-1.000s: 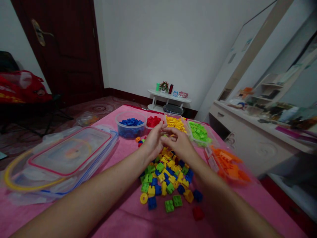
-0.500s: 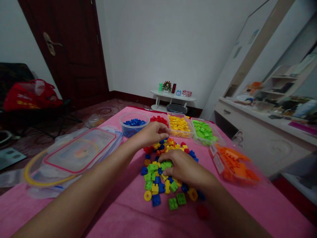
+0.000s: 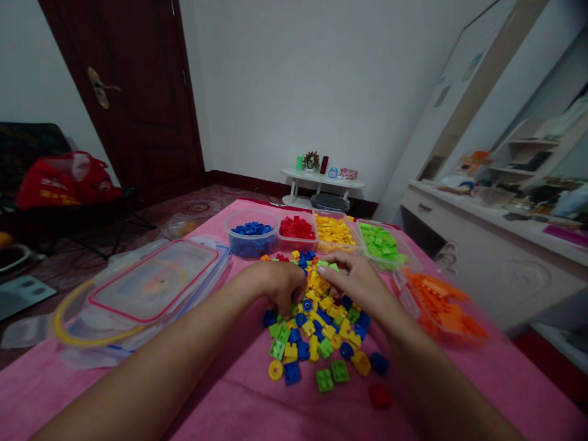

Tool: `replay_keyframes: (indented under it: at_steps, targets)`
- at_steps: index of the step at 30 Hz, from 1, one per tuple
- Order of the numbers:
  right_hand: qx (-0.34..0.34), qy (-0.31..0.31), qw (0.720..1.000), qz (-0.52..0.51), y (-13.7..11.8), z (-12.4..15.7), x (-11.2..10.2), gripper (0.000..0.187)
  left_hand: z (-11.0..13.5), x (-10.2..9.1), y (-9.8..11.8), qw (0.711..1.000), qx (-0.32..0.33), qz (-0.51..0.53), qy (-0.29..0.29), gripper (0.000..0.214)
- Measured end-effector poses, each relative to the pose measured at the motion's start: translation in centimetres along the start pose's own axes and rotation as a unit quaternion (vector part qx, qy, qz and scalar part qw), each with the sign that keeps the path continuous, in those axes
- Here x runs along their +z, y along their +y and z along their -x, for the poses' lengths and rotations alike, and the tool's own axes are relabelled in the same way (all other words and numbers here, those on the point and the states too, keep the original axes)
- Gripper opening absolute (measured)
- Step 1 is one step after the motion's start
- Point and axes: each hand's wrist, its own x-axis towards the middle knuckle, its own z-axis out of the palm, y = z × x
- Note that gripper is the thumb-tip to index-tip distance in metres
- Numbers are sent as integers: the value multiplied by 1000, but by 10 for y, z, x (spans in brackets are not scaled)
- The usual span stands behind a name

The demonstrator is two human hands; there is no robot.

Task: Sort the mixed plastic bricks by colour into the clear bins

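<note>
The work in hand looked like picking through the heap of mixed toy bricks [image 3: 327,304], which lay beneath and between both hands. The left hand [image 3: 285,285] was bent over the heap's left side, fingers curled downward; whether they gripped a brick could not be told. The right hand [image 3: 358,278] was partly open over the far right side, thumb and forefinger apart near green bricks, any hold unclear. Drawing out one brick seemed to call for a narrow pinch. Beyond the left hand stood the round blue-brick tub [image 3: 253,250] and the red-brick box [image 3: 296,245]; beyond the right, the yellow-brick box [image 3: 340,249]. The orange-brick box [image 3: 410,300] limited sideways room right of the right hand; pink cloth [image 3: 257,392] between the forearms offered more.
</note>
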Motion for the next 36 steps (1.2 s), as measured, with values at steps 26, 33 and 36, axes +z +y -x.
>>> replay_keyframes:
  at_steps: [26, 33, 36]
  targets:
    - [207, -55, 817, -536, 1, 3, 22, 24, -6, -15, 30, 914, 148, 189, 326, 29]
    - [127, 158, 833, -514, -6, -18, -36, 11, -6, -19, 27, 899, 109, 181, 384, 18]
    - [113, 258, 910, -305, -5, -45, -81, 19, -9, -17, 25, 900, 101, 183, 382, 16]
